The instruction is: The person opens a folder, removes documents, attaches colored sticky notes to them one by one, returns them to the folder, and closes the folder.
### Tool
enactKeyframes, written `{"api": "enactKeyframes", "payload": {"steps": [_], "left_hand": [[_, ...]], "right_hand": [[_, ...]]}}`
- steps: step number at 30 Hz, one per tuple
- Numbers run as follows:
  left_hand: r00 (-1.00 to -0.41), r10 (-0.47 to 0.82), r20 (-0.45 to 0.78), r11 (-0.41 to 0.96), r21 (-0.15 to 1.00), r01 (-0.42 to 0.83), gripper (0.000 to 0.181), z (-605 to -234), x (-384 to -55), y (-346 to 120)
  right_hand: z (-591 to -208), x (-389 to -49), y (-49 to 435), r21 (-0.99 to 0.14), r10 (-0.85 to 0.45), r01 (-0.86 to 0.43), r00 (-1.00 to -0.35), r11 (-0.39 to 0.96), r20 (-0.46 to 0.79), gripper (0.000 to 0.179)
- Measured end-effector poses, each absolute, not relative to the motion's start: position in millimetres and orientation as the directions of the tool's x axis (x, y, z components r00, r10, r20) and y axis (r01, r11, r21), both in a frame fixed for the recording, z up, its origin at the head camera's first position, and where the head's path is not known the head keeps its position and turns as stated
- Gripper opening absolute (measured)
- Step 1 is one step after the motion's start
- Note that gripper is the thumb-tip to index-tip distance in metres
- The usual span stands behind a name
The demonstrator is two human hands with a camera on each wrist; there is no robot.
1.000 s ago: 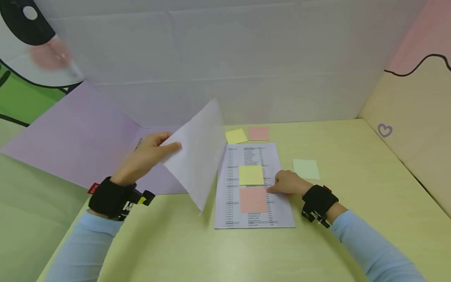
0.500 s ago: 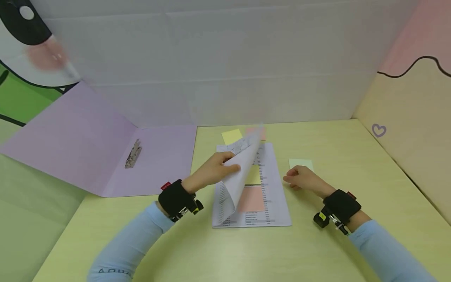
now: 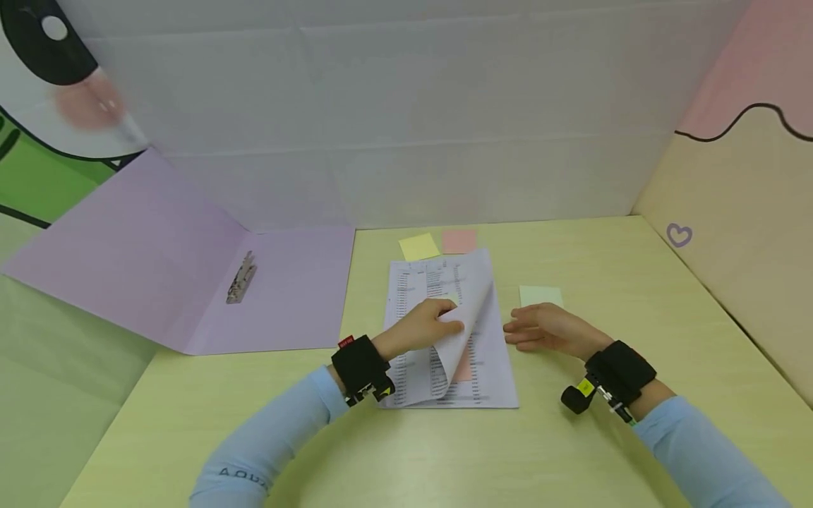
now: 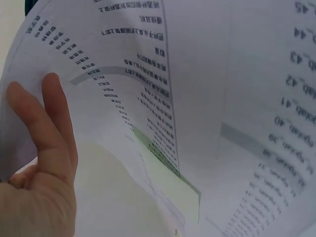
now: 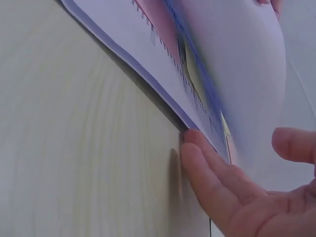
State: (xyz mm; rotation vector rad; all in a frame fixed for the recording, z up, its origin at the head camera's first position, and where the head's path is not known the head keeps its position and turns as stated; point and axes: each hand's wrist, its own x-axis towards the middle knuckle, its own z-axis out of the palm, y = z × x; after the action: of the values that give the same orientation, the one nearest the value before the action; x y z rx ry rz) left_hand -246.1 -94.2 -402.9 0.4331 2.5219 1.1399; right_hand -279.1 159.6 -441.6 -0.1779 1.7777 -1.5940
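My left hand [image 3: 416, 328] pinches the right edge of a printed sheet [image 3: 473, 296], which curls over the stack of printed paper [image 3: 502, 384]. Part of a pink sticky note [image 3: 465, 367] on the page beneath shows under the curl. In the left wrist view, a pale green sticky note [image 4: 170, 185] lies against the printed side of the sheet. My right hand [image 3: 555, 330] has its fingers extended beside the stack's right edge; in the right wrist view the fingertips [image 5: 193, 153] are at that edge. The yellow note on the lower page is mostly hidden in the head view.
A purple folder [image 3: 298, 296] with a metal clip [image 3: 241, 277] lies spread at the left, its cover [image 3: 140, 261] raised. Behind the stack are a yellow note [image 3: 419, 247] and a pink note [image 3: 459, 241]. A pale green note [image 3: 540, 295] lies beyond my right hand.
The left hand has carried the sheet from the left, over the stack, rightward and down. The right hand has left the lower page's notes, moved right, and its fingers have straightened.
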Motion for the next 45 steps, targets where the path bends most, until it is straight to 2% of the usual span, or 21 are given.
{"api": "enactKeyframes", "payload": {"steps": [7,14,16,18,20,24,26,33,37,45], "left_hand": [[-0.879,0.414,-0.237,0.665,0.738,0.114,0.032,-425.4,-240.8,-83.5],[-0.833,0.457,-0.31,0.556,0.831,-0.004,0.044,-432.0,-232.6,-79.2],[-0.822,0.477,-0.311,0.581,0.814,0.029,0.045,-428.8,-231.2,-85.0],[-0.814,0.5,-0.295,0.646,0.753,0.124,0.041,-424.5,-230.8,-96.6],[-0.817,0.509,-0.271,0.744,0.616,0.259,0.041,-421.2,-230.6,-112.3],[-0.833,0.476,-0.283,0.87,0.288,0.399,0.064,-420.8,-228.2,-142.9],[-0.835,0.45,-0.316,0.891,0.213,0.4,0.073,-424.1,-226.2,-153.4],[-0.821,0.442,-0.36,0.888,0.305,0.344,0.074,-429.8,-221.2,-164.5],[-0.819,0.451,-0.356,0.881,0.325,0.344,0.072,-429.4,-220.0,-165.4],[-0.816,0.462,-0.347,0.874,0.333,0.354,0.072,-430.9,-220.7,-167.8]], "right_hand": [[-445.0,-278.6,156.5,-0.892,-0.516,0.395,-0.73,0.218,-0.449,0.054],[-447.7,-279.0,156.5,-0.891,-0.508,0.404,-0.734,0.207,-0.451,0.053],[-448.4,-278.8,156.1,-0.891,-0.511,0.409,-0.732,0.2,-0.45,0.054],[-449.1,-278.7,155.7,-0.891,-0.514,0.412,-0.731,0.192,-0.449,0.054],[-449.7,-278.8,155.3,-0.892,-0.52,0.413,-0.729,0.187,-0.446,0.054],[-450.1,-279.8,155.7,-0.891,-0.512,0.417,-0.734,0.18,-0.446,0.053],[-450.4,-280.7,156.3,-0.89,-0.511,0.419,-0.734,0.179,-0.448,0.052],[-453.4,-283.4,147.7,-0.88,-0.544,0.444,-0.704,0.166,-0.458,0.042],[-456.0,-282.2,134.7,-0.868,-0.565,0.47,-0.677,0.162,-0.472,0.036],[-460.9,-278.4,117.3,-0.884,-0.638,0.435,-0.636,0.169,-0.435,0.036]]}}
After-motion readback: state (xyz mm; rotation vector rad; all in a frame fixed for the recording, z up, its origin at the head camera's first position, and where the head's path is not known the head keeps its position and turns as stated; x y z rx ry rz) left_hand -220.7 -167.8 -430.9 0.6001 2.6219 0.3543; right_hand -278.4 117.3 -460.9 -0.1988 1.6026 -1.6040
